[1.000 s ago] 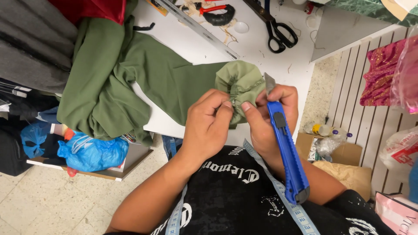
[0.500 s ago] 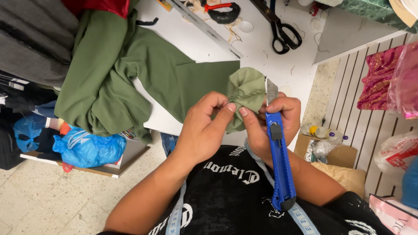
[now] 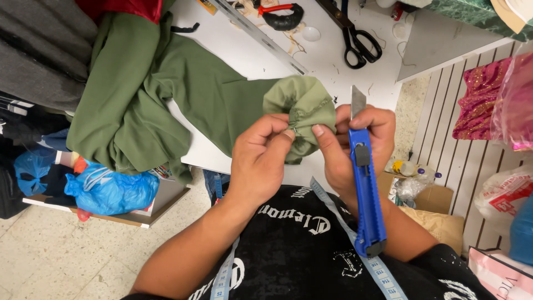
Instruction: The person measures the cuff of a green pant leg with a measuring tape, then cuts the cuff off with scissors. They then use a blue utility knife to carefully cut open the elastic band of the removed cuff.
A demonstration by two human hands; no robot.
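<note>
two hands meet at a bunched end of olive green fabric, held up just above the near edge of the white surface. the gathered part shows a puckered seam, and the rest of the cloth trails left across the surface and hangs over its left edge in heavy folds.

the left hand has its thumb and forefinger pressed together, pinching the seam at the middle of the bunch. the right hand pinches the same seam from the right with its thumb tip, just beside the left fingers, while its other fingers are wrapped around a blue utility knife. the knife's short blade sticks up above the hand, just right of the fabric, and its long blue handle runs down toward the person's chest.

a light blue measuring tape lies over the black printed shirt, near the knife's lower end.

farther out on the surface, black-handled scissors lie at the far right, a long metal ruler lies slantwise at the far middle, and a black and red tool lies beyond it. on the floor at left sits a blue plastic bag. at right, pink sequinned cloth hangs against a slatted wall.
</note>
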